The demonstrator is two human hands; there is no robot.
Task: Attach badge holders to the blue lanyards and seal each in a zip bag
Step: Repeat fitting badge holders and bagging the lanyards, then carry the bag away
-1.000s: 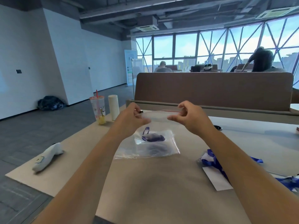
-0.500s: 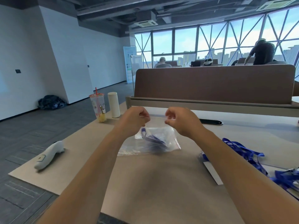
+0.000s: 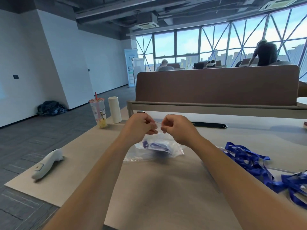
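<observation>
1. Table (image 3: 149, 196): the bag's lower edge rests on it; loose lanyards (image 3: 249, 160) lie well to the right.
2. Bag (image 3: 172, 150): hangs just below both hands with a lanyard (image 3: 157, 145) inside; its top edge runs left-right.
3. Left hand (image 3: 139, 127) and right hand (image 3: 177, 128): both are curled, pinching that edge close together, equally near. Sealing likely proceeds outward.

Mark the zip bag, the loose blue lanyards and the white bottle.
zip bag (image 3: 157, 151), head view, on the middle of its clear front panel.
loose blue lanyards (image 3: 259, 171), head view, on the dense tangle of straps.
white bottle (image 3: 114, 109), head view, on the middle of its body.
</observation>
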